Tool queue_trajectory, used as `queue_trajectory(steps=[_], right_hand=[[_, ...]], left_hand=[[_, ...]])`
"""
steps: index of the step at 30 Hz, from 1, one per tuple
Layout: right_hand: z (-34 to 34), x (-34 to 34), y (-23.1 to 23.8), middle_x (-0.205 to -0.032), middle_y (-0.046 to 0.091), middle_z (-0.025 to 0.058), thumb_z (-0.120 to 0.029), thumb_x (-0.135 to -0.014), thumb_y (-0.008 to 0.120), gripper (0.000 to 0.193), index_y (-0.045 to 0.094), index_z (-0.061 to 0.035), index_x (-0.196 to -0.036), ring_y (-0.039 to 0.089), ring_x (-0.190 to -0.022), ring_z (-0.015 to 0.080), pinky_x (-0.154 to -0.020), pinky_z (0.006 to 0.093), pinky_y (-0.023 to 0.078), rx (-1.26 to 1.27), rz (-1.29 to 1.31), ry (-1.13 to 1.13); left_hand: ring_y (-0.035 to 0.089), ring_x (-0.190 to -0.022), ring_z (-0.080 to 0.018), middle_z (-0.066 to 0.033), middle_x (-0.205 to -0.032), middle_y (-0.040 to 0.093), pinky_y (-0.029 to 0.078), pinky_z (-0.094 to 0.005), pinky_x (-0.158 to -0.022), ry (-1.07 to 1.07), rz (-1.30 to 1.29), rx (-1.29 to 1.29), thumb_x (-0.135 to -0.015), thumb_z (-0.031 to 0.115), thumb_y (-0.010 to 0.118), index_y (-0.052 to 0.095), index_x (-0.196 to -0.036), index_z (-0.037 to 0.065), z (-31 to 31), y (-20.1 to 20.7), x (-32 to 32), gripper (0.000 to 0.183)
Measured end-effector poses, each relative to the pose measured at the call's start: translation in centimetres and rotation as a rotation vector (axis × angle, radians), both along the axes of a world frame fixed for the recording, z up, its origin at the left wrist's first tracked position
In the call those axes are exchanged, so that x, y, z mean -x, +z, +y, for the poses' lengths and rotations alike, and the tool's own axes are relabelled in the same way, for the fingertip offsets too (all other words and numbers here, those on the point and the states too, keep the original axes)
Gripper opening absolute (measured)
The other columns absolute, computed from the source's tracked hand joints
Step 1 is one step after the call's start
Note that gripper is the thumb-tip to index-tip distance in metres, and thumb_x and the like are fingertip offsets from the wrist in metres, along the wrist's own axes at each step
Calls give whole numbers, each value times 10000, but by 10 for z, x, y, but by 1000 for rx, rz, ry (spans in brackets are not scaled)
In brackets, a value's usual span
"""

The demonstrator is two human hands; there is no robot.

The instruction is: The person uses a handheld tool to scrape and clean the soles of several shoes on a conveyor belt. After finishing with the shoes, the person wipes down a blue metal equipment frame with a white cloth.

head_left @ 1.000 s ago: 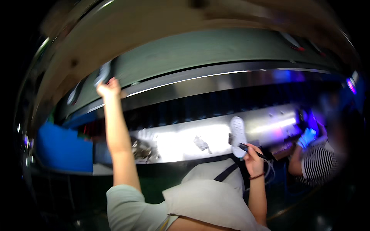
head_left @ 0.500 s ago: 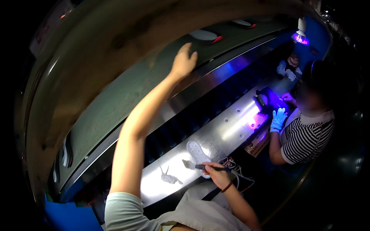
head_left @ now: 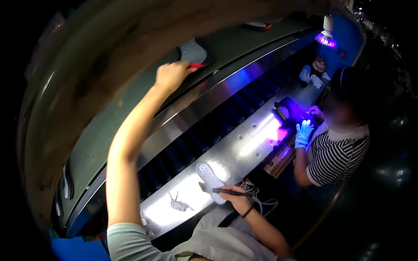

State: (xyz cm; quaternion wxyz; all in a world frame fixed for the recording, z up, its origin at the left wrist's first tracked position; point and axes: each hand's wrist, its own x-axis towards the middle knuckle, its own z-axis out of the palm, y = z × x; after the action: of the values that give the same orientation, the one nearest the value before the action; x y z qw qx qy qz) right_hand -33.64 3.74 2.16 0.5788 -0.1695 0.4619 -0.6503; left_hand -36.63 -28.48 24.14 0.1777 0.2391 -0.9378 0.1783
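The left hand [head_left: 172, 75] is reaching up and away along a raised green conveyor shelf [head_left: 130, 108], its fingers curling down over the near end of a grey shoe sole with a red edge [head_left: 193, 53]. The fingertips are touching the red rim; whether they are actually gripping it cannot be told. The sole is lying flat on the shelf, stretching beyond the fingertips.

The right hand [head_left: 238, 201] is staying low, its fingers closed around a thin dark pen-like tool [head_left: 228, 192] that is pointing out to the left past the fingertips. Just beyond the tool's tip, a white perforated shoe sole [head_left: 209, 177] is lying on the shiny steel worktop [head_left: 235, 158], touching or nearly touching the tool. Farther left of those fingers, a small crumpled white scrap [head_left: 177, 203] is sitting on the same steel. A tangle of white laces [head_left: 257, 193] is hanging just right of the knuckles.

Well off to the right, another person in a striped shirt [head_left: 335, 154] is working with a pale blue glove [head_left: 303, 132] under a violet lamp [head_left: 325, 38].
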Motion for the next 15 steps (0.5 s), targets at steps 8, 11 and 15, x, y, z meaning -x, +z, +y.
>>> queue_trajectory(steps=[8, 11, 15], right_hand=[[-25, -2, -11, -773, 560, 54, 1, -648, 586, 175, 567, 16, -821, 518, -707, 108, -666, 195, 411, -32, -81, -101], [-37, -15, 1, -781, 552, 75, 12, -658, 573, 172, 546, 38, -826, 520, -721, 122, -667, 199, 414, -28, -174, -120], [-42, -9, -1, -791, 537, 84, 13, -667, 565, 191, 522, 62, -846, 515, -720, 129, -663, 198, 409, -57, -107, -181]], left_hand=[[487, -589, -157, -42, -603, 538, 360, -263, -607, -75, 694, -218, -637, 236, 632, 523, -628, 32, 119, -5, -261, 232], [460, -736, -134, -50, -752, 490, 342, -255, -672, -194, 1562, -428, -757, 234, 486, 485, -815, 29, 162, -37, -333, 213], [455, -915, -187, -102, -982, 482, 337, -310, -822, 51, 1719, -1577, -760, 140, 447, 391, -1050, -3, 180, -63, -337, 329]])
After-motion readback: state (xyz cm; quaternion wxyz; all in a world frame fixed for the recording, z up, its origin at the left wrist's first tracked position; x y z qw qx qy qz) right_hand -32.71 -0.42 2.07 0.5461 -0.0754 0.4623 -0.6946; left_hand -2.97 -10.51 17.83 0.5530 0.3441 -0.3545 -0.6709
